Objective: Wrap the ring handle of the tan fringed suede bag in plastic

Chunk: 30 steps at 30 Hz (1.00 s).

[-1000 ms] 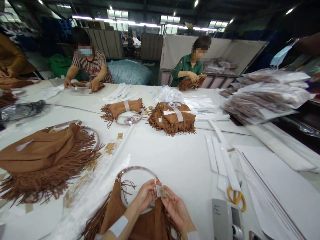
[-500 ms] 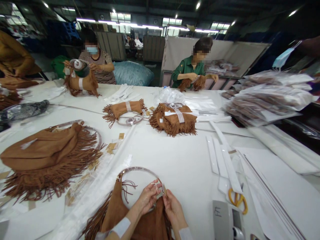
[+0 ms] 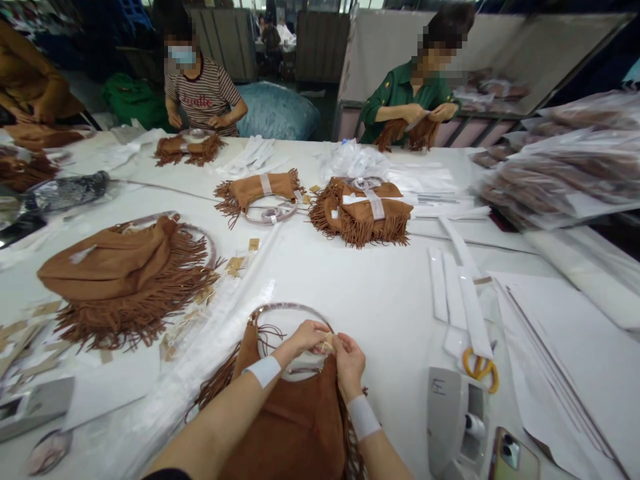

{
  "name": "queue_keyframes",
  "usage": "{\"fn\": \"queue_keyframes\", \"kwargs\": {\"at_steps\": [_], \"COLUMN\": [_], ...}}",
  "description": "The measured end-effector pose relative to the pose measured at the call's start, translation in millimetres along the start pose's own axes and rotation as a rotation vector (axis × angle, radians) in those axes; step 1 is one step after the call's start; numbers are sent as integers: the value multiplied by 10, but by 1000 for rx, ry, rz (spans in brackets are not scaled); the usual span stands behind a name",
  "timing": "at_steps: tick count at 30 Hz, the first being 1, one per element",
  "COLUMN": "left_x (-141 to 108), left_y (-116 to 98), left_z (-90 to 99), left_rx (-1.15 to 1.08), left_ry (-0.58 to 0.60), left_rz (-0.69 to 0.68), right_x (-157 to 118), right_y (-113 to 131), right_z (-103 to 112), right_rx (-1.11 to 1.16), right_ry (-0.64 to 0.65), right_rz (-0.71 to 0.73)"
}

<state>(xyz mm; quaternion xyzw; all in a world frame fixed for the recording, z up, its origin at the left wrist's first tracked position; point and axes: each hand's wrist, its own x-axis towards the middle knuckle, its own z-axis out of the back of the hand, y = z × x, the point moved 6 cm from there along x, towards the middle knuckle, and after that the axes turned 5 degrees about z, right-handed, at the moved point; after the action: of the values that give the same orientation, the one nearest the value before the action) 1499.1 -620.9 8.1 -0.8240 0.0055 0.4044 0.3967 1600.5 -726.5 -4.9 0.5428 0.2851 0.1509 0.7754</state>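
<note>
At far left on the white work table (image 3: 350, 293), a stack of brown suede fringed bags (image 3: 120, 267) lies flat with its fringe spread toward the near edge; small tan paper tags (image 3: 235, 265) are scattered just beside it. At lower centre, directly before the wearer, lies a brown suede fringed bag with a round ring handle (image 3: 295, 413), the ring pointing away from the wearer. The left hand (image 3: 305, 337) rests over the ring's right part, fingers closed in a pinch on a small pale tag (image 3: 327, 344) at the handle. The right hand (image 3: 350, 360) meets it from the right, its fingertips closed on the same tag; both wrists carry white bands. Farther back at centre, two folded brown fringed bundles wrapped in white paper bands (image 3: 360, 210) lie side by side, near each other. To the right lie long white paper strips (image 3: 460, 287), yellow-handled scissors (image 3: 481, 367) and a grey tape dispenser (image 3: 453, 420). Clear-bagged stock (image 3: 560, 173) is heaped at far right. Co-workers at the far edge handle similar fringed pieces.
</note>
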Motion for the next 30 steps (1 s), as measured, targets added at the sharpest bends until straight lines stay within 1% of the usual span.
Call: {"fn": "queue_keyframes", "kwargs": {"at_steps": [3,7,10,13,17,24,30], "left_x": [63,57,37,20,13,69,71], "left_y": [-76,-112,-80,-39,-11,30,59], "left_z": [54,38,39,87,126,81,72], "left_rx": [106,168,172,157,154,153,158], "left_ry": [-15,-10,-9,-19,-36,-68,-58], "left_rz": [26,58,87,104,123,158,173], "right_x": [4,-26,-71,-115,-143,-152,-157], "right_y": [160,327,372,375,389,448,480], "right_z": [-52,-109,-139,-159,-161,-158,-171], "right_rx": [-76,-149,-180,-195,-216,-262,-347], "right_ry": [131,262,327,378,411,432,418], "right_rz": [46,96,117,128,151,187,246]}}
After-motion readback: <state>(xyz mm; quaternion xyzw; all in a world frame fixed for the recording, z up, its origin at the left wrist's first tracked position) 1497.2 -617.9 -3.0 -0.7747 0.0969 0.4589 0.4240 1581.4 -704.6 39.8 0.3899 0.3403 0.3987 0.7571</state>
